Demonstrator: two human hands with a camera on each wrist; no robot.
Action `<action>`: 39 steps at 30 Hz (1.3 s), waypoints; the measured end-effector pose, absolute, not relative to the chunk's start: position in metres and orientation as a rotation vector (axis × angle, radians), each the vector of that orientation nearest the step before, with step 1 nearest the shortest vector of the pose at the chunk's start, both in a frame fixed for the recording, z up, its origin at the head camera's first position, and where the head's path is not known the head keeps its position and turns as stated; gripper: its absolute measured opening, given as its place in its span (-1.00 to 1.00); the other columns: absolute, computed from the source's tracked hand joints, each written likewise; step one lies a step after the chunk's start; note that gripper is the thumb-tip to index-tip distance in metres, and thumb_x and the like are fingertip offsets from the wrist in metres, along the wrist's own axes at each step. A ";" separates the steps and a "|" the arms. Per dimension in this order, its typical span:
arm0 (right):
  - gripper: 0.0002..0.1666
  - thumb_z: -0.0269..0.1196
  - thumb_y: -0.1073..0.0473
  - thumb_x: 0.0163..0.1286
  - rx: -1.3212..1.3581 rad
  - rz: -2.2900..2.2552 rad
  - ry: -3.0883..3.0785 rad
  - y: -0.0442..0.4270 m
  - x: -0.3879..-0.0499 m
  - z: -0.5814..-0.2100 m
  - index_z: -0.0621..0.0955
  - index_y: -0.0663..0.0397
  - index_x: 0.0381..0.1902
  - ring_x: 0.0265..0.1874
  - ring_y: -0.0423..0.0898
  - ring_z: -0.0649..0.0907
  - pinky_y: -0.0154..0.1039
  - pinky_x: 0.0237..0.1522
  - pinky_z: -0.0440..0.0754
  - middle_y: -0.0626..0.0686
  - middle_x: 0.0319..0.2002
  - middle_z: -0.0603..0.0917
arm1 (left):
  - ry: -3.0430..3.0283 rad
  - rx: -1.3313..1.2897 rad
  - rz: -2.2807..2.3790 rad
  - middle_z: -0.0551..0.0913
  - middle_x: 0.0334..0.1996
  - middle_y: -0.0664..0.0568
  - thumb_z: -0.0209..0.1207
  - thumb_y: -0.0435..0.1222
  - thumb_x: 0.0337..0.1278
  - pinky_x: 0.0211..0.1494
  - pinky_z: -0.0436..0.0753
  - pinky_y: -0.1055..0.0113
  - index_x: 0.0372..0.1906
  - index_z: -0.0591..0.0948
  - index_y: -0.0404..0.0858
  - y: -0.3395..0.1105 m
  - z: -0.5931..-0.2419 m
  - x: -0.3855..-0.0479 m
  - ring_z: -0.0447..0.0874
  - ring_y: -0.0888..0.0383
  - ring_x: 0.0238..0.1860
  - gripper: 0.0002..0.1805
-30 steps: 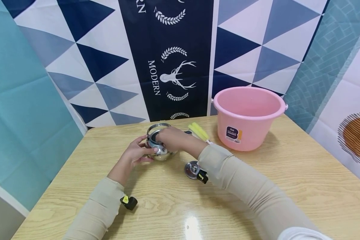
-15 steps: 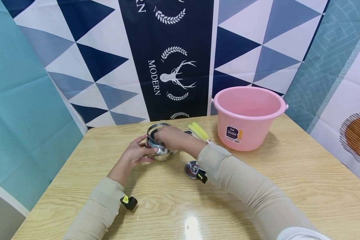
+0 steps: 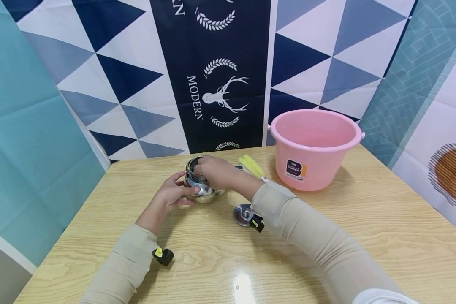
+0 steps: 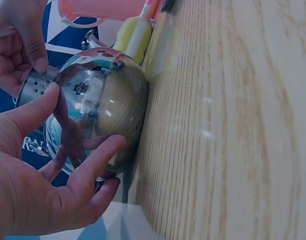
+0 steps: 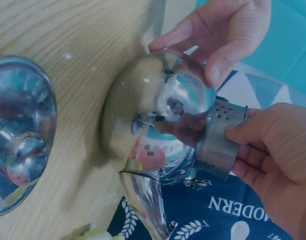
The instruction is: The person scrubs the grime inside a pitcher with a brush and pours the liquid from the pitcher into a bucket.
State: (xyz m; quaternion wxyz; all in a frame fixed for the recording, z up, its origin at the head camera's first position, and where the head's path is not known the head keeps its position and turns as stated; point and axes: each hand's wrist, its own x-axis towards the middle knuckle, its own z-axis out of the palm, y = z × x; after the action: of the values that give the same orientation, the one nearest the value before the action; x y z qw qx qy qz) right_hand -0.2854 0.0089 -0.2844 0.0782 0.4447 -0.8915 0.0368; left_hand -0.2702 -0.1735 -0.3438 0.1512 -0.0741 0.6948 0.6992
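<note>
A shiny metal kettle [image 3: 204,191] stands on the table near its back edge. My left hand [image 3: 176,191] holds its side, thumb and fingers spread around the body [image 4: 125,95]. In the right wrist view my right hand [image 5: 280,160] pinches the rim of a perforated metal strainer [image 5: 220,142], which stands partly out of the kettle's top opening. The spout [image 5: 145,200] shows there too. A round metal lid [image 3: 243,215] lies on the table below my right wrist.
A pink bucket [image 3: 313,150] stands at the back right. Between it and the kettle lies a yellow brush [image 3: 252,166] with a pale handle. Patterned cloth [image 3: 228,84] hangs along the table's back edge.
The kettle's handle, upright above the opening before, no longer stands up there. My right hand has risen very slightly at the opening; my left hand stays in place.
</note>
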 end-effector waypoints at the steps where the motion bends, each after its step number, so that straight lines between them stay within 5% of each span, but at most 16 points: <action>1: -0.63 0.37 0.46 0.12 1.334 0.124 -2.669 0.009 -0.285 -0.283 0.69 0.09 -0.10 -0.12 -0.04 0.61 -0.21 0.01 0.61 0.04 -0.19 0.63 | 1.991 -0.211 2.009 0.12 0.43 -0.25 0.26 -0.55 0.13 -0.08 0.73 -0.01 0.55 0.05 -0.07 -0.174 -0.344 -0.270 0.42 -0.18 0.21 -0.04; 22: -0.55 0.30 0.53 0.13 1.361 0.219 -2.570 0.036 -0.270 -0.275 0.69 0.07 -0.04 -0.03 0.00 0.61 -0.16 0.11 0.58 0.05 -0.11 0.63 | 1.995 -0.248 2.007 0.16 0.39 -0.23 0.30 -0.55 0.09 -0.01 0.68 -0.05 0.53 0.11 -0.03 -0.172 -0.344 -0.270 0.50 -0.14 0.11 -0.03; 39: -0.60 0.26 0.52 0.17 1.425 0.158 -2.491 0.055 -0.246 -0.286 0.69 0.06 -0.09 -0.26 -0.09 0.57 -0.25 -0.14 0.62 0.00 -0.26 0.60 | 2.008 -0.230 2.009 0.08 0.44 -0.28 0.31 -0.54 0.08 -0.02 0.68 -0.06 0.54 0.09 -0.08 -0.172 -0.347 -0.272 0.39 -0.26 0.24 -0.02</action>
State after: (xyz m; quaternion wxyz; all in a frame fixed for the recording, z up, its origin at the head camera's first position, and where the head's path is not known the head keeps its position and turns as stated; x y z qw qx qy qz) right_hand -0.2455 0.0545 -0.2857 0.1335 0.4914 -0.8589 0.0546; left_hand -0.2718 -0.1716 -0.3475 0.1452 -0.0798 0.6971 0.6976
